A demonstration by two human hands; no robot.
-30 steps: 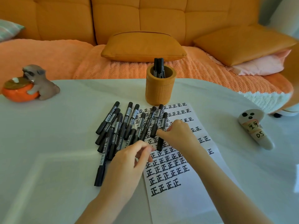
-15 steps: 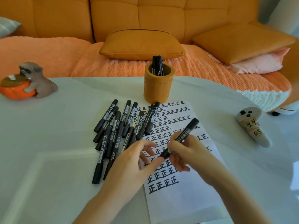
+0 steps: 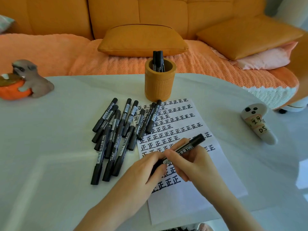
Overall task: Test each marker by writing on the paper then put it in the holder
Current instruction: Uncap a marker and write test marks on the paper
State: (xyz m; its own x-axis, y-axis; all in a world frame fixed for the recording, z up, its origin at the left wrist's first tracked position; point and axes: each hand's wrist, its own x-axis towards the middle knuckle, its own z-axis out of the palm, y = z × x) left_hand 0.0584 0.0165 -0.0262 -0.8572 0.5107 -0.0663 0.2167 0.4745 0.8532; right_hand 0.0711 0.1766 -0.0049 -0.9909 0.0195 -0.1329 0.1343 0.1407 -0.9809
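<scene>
My right hand (image 3: 193, 162) grips a black marker (image 3: 188, 147) by its barrel, tilted up to the right over the paper (image 3: 191, 195). My left hand (image 3: 146, 172) pinches the marker's lower end, where the cap sits. Rows of black characters cover the white paper. Several black markers (image 3: 116, 135) lie in a loose pile left of the paper. The orange holder (image 3: 158, 85) stands behind the paper with a few markers (image 3: 158, 60) upright in it.
A grey animal figurine with an orange bowl (image 3: 21, 82) sits at the table's far left. A white ghost-shaped object (image 3: 256, 125) with labels lies at the right. An orange sofa with cushions (image 3: 141, 40) runs behind the white table (image 3: 50, 147).
My right hand picked one marker out of the pile and carried it over the paper. My left hand came up and closed on its lower end.
</scene>
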